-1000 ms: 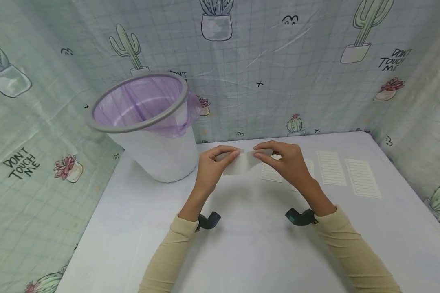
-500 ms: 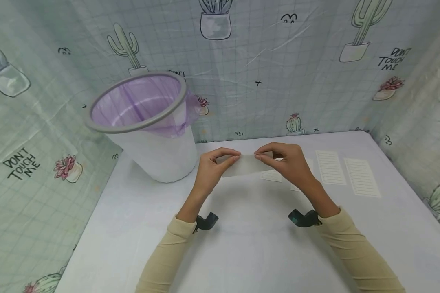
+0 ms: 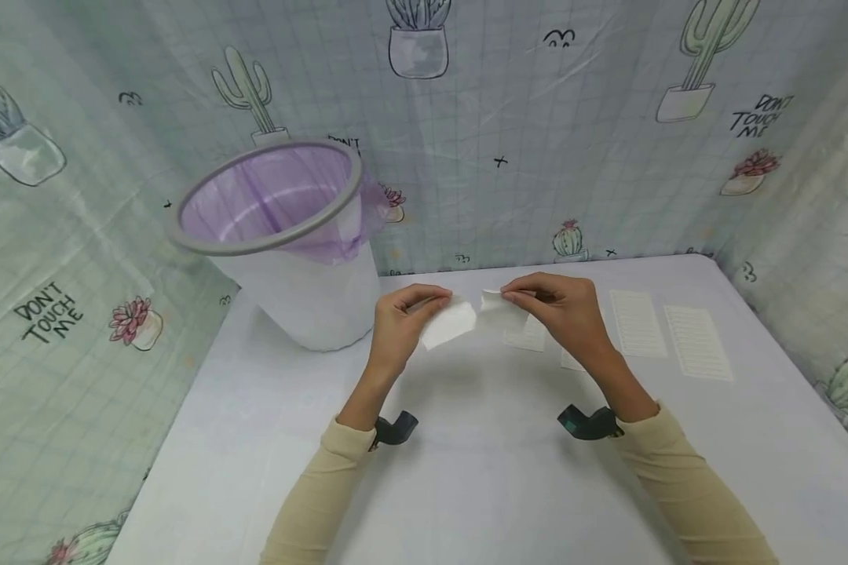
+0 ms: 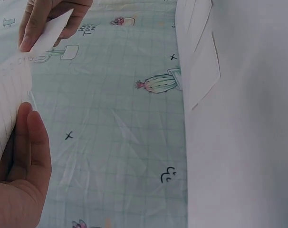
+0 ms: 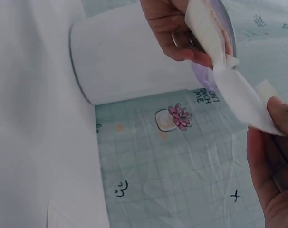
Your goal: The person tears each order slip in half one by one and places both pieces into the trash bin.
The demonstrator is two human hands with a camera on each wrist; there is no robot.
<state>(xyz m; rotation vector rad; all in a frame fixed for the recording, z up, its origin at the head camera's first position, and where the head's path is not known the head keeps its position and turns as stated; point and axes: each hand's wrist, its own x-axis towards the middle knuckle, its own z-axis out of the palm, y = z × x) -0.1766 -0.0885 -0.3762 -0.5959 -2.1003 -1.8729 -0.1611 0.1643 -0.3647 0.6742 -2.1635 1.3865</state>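
Thumb and fingers of my left hand (image 3: pixel 399 326) pinch a piece of white paper (image 3: pixel 448 323), which the left wrist view shows as lined paper (image 4: pixel 4 104). My right hand (image 3: pixel 568 310) pinches another part of white paper (image 3: pixel 502 312) with a bent upper edge. In the head view a narrow gap separates the two parts. From the right wrist they overlap near the left fingertips, with the white paper (image 5: pixel 241 97) stretching toward the right hand (image 5: pixel 277 156). Both hands are raised above the table.
A white bin (image 3: pixel 311 302) with a purple liner (image 3: pixel 275 192) stands at the back left of the white table (image 3: pixel 495 479). Several lined slips lie at the right, among them one slip (image 3: pixel 637 323) and another slip (image 3: pixel 698 341). Cactus-print curtain (image 3: pixel 495 102) surrounds the table.
Half a second ago the paper spanned both hands as one strip; now two parts show with a gap. The left part has tilted, and the right hand has shifted slightly right.
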